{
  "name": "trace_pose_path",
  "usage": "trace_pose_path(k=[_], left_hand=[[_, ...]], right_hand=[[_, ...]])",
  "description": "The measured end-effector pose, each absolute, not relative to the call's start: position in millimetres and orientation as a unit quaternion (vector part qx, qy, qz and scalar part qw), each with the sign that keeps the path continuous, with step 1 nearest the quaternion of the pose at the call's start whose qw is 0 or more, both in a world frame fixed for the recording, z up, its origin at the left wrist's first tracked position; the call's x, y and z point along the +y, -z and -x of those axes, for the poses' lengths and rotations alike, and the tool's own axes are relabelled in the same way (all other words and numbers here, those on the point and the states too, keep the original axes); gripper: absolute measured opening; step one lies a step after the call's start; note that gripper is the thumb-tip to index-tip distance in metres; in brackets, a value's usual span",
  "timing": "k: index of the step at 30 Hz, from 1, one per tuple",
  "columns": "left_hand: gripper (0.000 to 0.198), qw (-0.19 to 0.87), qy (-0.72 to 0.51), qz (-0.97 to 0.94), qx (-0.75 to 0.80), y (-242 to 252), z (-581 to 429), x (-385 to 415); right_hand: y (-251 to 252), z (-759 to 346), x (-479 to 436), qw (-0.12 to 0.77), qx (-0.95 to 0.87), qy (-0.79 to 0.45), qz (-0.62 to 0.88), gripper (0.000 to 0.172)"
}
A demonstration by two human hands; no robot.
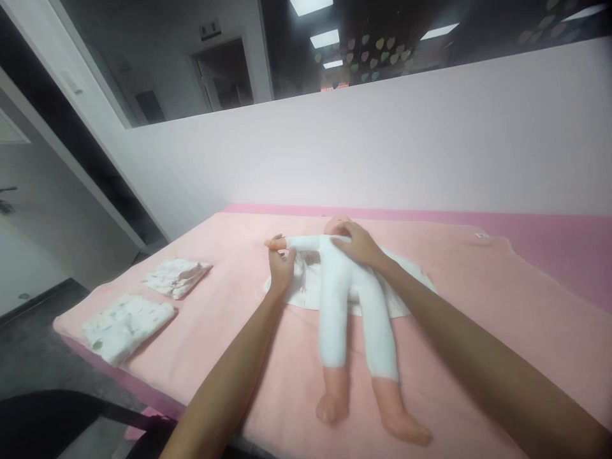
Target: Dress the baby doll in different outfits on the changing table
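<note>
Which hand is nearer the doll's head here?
Right. The right hand rests on the doll at its upper chest, fingertips by the head. The left hand is farther off, just below the doll's outstretched sleeve.

A doll [351,299] in a white suit lies on a pink blanket [478,306], over a spread white garment [299,290]. The right hand [357,245] rests flat on its chest. The left hand [281,268] touches the garment under its outstretched arm. Folded cloths [176,277] lie well apart, leftward.

We saw through one camera only, worn on the head: it looked forward and down along the pink table [502,280], near enough to fill the lower frame, toward the wall [382,153].
</note>
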State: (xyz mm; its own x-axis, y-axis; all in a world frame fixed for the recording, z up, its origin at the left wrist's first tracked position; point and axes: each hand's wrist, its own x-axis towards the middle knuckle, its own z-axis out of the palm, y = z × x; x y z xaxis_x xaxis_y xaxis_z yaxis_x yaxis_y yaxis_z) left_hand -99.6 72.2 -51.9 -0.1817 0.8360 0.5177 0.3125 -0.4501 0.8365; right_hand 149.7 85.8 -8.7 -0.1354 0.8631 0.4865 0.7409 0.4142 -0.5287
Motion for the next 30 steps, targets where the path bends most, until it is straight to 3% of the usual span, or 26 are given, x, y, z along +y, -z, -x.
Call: trace_pose_path(k=[6, 9, 13, 18, 20, 26, 30], left_hand=[[0.055, 0.003, -0.634, -0.521, 0.572, 31, 92, 57], [0.037, -0.054, -0.575, -0.602, 0.551, 8, 76, 45], [0.020, -0.033, -0.405, -0.801, 0.439, -17, 31, 37], [0.052, -0.041, -0.078, -0.893, 0.441, -26, -46, 59], [0.058, -0.054, -0.004, -0.892, 0.450, -25, -72, 75], [0.042, -0.099, 0.023, -0.883, 0.458, -13, -105, 95], [0.047, -0.122, -0.010, -0.876, 0.466, -7, -92, 87]], right_hand=[[51, -218, 45, 0.380, -0.719, -0.006, 0.582, 0.032], [69, -226, 35, 0.368, -0.722, 0.047, 0.584, 0.036], [79, -224, 33, 0.353, -0.728, 0.106, 0.578, 0.038], [80, -224, 32, 0.362, -0.723, 0.108, 0.579, 0.036], [80, -225, 32, 0.365, -0.720, 0.108, 0.580, 0.034], [80, -225, 33, 0.364, -0.714, 0.114, 0.587, 0.028], [81, -227, 33, 0.364, -0.710, 0.116, 0.592, 0.032]])
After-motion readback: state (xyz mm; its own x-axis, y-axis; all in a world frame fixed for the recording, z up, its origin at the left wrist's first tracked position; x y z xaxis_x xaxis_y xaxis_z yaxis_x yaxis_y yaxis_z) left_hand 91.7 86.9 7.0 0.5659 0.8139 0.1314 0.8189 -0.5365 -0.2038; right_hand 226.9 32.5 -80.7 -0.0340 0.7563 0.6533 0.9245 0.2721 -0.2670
